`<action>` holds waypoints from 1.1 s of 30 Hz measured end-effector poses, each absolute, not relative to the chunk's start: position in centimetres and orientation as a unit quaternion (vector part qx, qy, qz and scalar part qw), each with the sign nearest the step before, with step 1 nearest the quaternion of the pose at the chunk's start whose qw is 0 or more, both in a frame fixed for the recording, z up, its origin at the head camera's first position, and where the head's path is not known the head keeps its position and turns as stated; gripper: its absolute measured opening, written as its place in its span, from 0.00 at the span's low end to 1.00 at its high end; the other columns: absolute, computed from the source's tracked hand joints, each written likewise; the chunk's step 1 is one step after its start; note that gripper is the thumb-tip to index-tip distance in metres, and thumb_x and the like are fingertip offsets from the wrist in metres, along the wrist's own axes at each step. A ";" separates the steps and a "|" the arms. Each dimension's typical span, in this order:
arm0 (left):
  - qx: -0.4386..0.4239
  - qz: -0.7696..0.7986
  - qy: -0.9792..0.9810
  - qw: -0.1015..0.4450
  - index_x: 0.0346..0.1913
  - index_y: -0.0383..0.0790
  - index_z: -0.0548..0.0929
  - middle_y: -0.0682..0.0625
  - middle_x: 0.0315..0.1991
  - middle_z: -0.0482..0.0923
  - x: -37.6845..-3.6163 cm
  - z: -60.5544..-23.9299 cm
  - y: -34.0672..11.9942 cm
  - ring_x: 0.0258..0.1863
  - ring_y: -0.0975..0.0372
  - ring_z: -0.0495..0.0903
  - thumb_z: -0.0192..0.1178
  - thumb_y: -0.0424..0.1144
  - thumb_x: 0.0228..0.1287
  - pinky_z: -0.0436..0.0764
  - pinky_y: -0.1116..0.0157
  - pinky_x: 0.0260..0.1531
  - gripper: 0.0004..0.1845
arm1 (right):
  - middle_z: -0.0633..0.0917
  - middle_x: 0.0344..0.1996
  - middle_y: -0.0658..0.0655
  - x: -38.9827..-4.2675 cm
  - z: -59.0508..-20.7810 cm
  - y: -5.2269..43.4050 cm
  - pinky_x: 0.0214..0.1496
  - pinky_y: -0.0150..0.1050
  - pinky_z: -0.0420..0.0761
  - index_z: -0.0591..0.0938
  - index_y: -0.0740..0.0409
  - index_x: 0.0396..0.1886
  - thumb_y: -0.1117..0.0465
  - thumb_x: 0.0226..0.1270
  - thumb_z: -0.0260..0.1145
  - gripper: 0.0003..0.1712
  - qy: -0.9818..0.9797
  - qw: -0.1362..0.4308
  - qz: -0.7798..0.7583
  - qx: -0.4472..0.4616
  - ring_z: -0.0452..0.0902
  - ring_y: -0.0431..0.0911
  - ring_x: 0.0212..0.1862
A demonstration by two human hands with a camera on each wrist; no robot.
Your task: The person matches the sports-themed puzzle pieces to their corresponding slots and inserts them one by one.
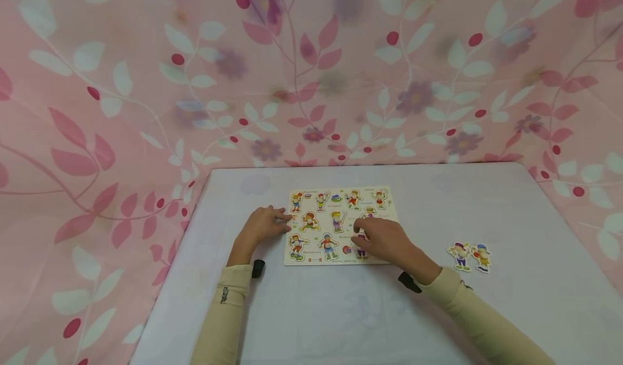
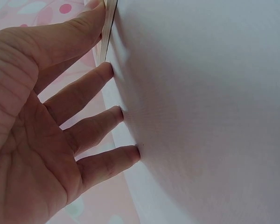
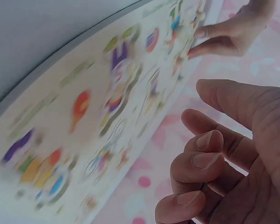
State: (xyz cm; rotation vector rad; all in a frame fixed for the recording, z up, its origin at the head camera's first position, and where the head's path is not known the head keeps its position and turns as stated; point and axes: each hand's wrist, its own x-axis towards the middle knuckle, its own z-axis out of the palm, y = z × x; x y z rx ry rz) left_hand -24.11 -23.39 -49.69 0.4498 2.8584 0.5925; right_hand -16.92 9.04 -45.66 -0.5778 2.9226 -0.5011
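A cream peg puzzle board (image 1: 336,190) lies on the table, filled with colourful sports figures. My left hand (image 1: 263,227) is at its left edge. In the left wrist view, the thumb and index finger touch the edge of the board (image 2: 105,37), while the other fingertips rest on the cloth. Over the board's right part hovers my right hand (image 1: 386,238), hiding some figures. Its fingers (image 3: 205,161) are loosely bent, with nothing between thumb and fingertips. One figure in purple (image 3: 119,63) shows blurred on the board beneath.
Two loose figure pieces lie side by side right of the board: one with a purple cap (image 1: 460,258), one with a blue cap (image 1: 481,258). A white cloth (image 1: 331,311) covers the table. Pink floral fabric (image 1: 292,84) hangs behind and at the sides.
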 end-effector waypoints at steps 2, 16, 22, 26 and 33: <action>0.153 0.199 0.963 0.092 0.55 0.49 0.86 0.48 0.63 0.75 -24.1 -49.7 -23.5 0.70 0.42 0.62 0.70 0.49 0.59 0.61 0.45 0.68 0.21 | 0.75 0.21 0.42 -16.7 -45.6 10.0 0.23 0.35 0.68 0.83 0.49 0.40 0.50 0.64 0.70 0.10 0.966 0.054 -0.166 -0.188 0.68 0.39 0.24; 0.153 0.213 0.961 0.089 0.54 0.49 0.86 0.49 0.63 0.76 -24.0 -50.2 -23.6 0.69 0.42 0.63 0.71 0.48 0.58 0.60 0.45 0.68 0.21 | 0.71 0.19 0.46 -14.6 -46.0 16.7 0.20 0.36 0.63 0.83 0.52 0.44 0.52 0.64 0.70 0.13 0.973 0.052 -0.183 -0.132 0.64 0.41 0.21; 0.158 0.201 0.963 0.088 0.55 0.50 0.86 0.48 0.63 0.75 -24.1 -49.9 -23.5 0.69 0.42 0.63 0.70 0.49 0.59 0.61 0.46 0.68 0.20 | 0.71 0.18 0.47 -14.0 -46.0 19.6 0.20 0.36 0.63 0.82 0.55 0.44 0.53 0.62 0.71 0.15 0.979 0.046 -0.168 -0.109 0.65 0.42 0.21; 0.158 0.204 0.962 0.088 0.55 0.50 0.86 0.48 0.63 0.75 -24.2 -49.7 -23.5 0.69 0.42 0.63 0.71 0.48 0.59 0.61 0.46 0.68 0.20 | 0.69 0.18 0.48 -13.5 -45.9 21.6 0.20 0.36 0.61 0.82 0.55 0.43 0.54 0.63 0.71 0.13 0.981 0.038 -0.169 -0.092 0.63 0.43 0.20; 0.160 0.211 0.961 0.084 0.54 0.49 0.87 0.48 0.62 0.76 -24.2 -49.7 -23.5 0.69 0.41 0.63 0.71 0.47 0.58 0.61 0.46 0.68 0.20 | 0.69 0.18 0.49 -12.5 -46.0 24.6 0.19 0.37 0.62 0.81 0.57 0.44 0.53 0.65 0.69 0.15 0.981 0.057 -0.177 -0.057 0.64 0.43 0.19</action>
